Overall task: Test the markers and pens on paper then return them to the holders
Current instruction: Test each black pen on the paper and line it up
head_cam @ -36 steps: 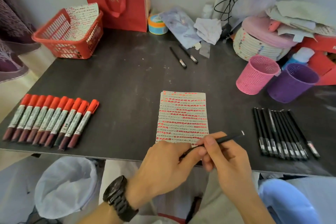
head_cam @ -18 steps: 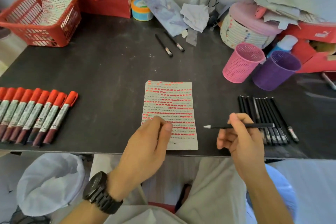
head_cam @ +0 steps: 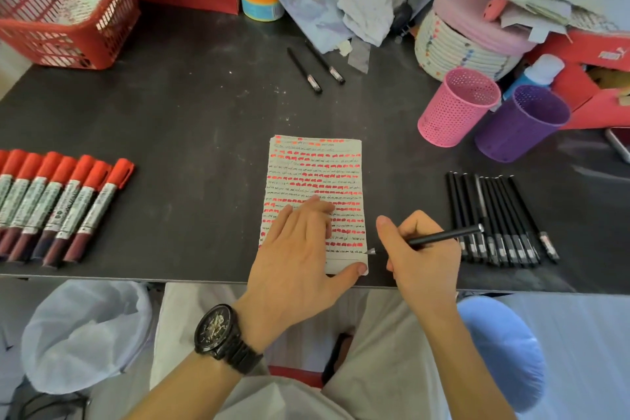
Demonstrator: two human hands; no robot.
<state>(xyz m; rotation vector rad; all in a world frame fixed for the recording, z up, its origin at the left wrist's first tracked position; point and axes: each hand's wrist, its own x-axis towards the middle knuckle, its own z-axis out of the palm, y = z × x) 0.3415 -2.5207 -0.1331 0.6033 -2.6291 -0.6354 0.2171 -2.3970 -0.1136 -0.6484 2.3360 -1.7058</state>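
Markers (head_cam: 64,208) left of paper (head_cam: 317,174), pen row (head_cam: 497,215), holders (head_cam: 456,109) right — pen (head_cam: 439,238) in right hand (head_cam: 422,259)

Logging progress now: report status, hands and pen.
Left hand flat on paper, pressing it down. Right hand grips black pen, tip at paper's lower right edge. Nothing blocks the tip.

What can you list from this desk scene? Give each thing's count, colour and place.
Red markers: at least eight, red caps, side by side at the left.
Paper: one, white with red and dark test marks, centre front.
Row of pens: about ten, black, right of the paper.
Loose pens: two, black, far middle.
Pink holder: one, pink, far right.
Purple holder: one, purple, beside the pink one.
Red basket: one, red, far left corner.
Watch: one, black, left wrist.
Left hand: flat on the paper.
Right hand: holds one black pen, tip at the paper's right edge.
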